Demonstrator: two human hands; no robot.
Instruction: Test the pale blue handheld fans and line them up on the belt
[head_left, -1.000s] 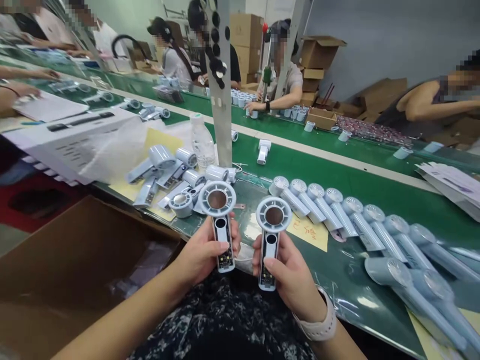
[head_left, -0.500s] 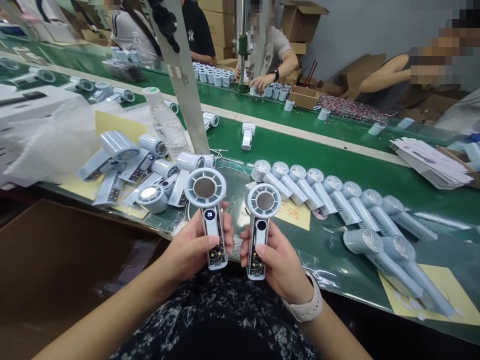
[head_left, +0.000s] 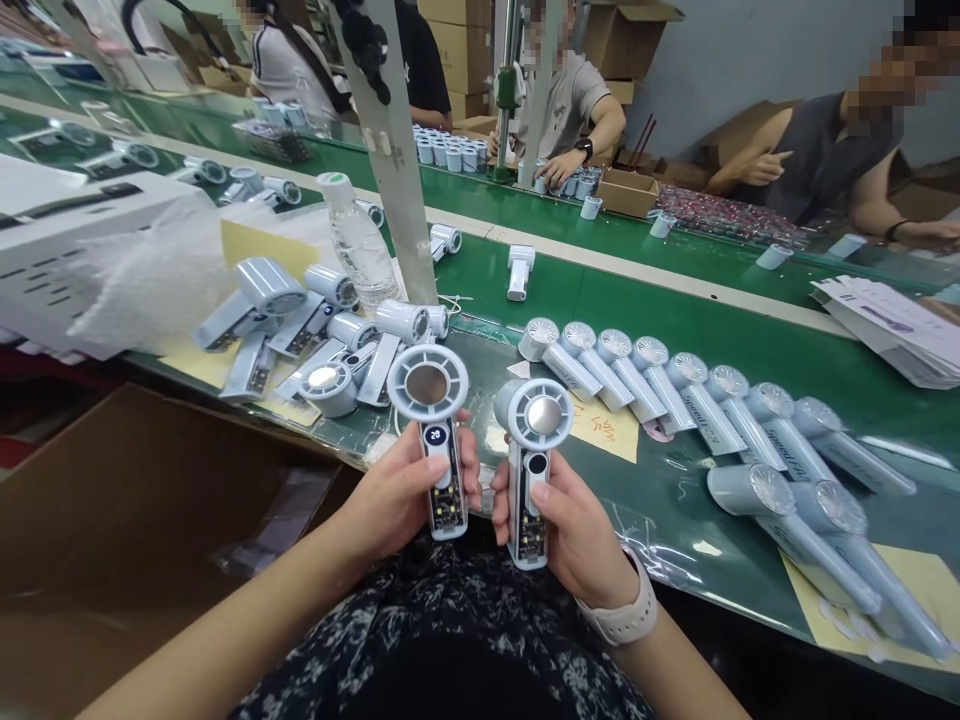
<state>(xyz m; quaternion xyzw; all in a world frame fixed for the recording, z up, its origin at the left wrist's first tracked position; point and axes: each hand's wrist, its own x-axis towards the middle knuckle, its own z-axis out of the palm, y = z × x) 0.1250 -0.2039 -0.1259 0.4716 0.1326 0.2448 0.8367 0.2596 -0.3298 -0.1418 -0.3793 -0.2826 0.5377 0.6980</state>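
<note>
My left hand (head_left: 409, 485) is wrapped round the handle of a light-blue handheld fan (head_left: 428, 385), held upright with its round face toward me. Its small display is lit and seems to read 28, and my thumb lies on the front of the handle. My right hand (head_left: 574, 515) grips a second handheld fan (head_left: 541, 413), whose display is dark. The thumb rests on the front panel below that display. Circuit boards show through the lower handles of both fans. The two fans are side by side, apart, above the bench's near edge.
Several finished-looking fans (head_left: 690, 370) lie in a slanting row at right. A heap of fans (head_left: 270, 285) lies at left, beside a plastic bottle (head_left: 360, 250). Behind runs a green conveyor (head_left: 630, 310) with a metal post (head_left: 397, 150). A cardboard box (head_left: 97, 520) stands lower left; co-workers sit across.
Both fans and hands have shifted slightly right in view, along with the whole scene. The right fan has tilted, so its centre disc now looks bright. The left display's number looks different.
</note>
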